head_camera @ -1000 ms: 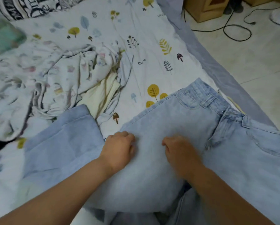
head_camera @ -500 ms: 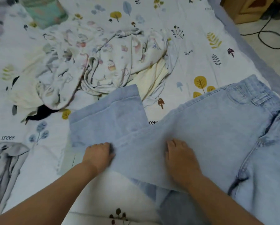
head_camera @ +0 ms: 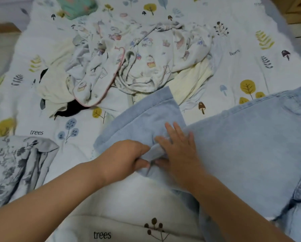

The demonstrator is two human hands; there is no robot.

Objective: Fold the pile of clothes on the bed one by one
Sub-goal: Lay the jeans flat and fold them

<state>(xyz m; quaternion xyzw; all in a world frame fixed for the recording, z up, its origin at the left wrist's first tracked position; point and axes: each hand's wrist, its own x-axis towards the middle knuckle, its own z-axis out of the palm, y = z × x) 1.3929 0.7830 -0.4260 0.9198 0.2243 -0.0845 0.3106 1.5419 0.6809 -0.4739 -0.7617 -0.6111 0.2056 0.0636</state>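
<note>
Light-blue denim jeans (head_camera: 242, 147) lie across the frame's right half on the printed bedsheet (head_camera: 242, 55). Left hand (head_camera: 123, 157) pinches a leg fold; right hand (head_camera: 178, 151) presses flat, fingers extended. Unfolded clothes pile (head_camera: 137, 62) sits at upper centre.

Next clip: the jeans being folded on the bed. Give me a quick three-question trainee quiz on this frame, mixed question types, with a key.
1. True or false: the left hand pinches a fold of the jeans.
2. The right hand is: A) lying flat on the denim, B) lifting the waistband, C) off the bed.
3. What lies behind the jeans, unfolded?

Key: 1 true. 2 A. 3 A pile of crumpled clothes, topped by a cartoon-print garment, on the bedsheet.
</note>
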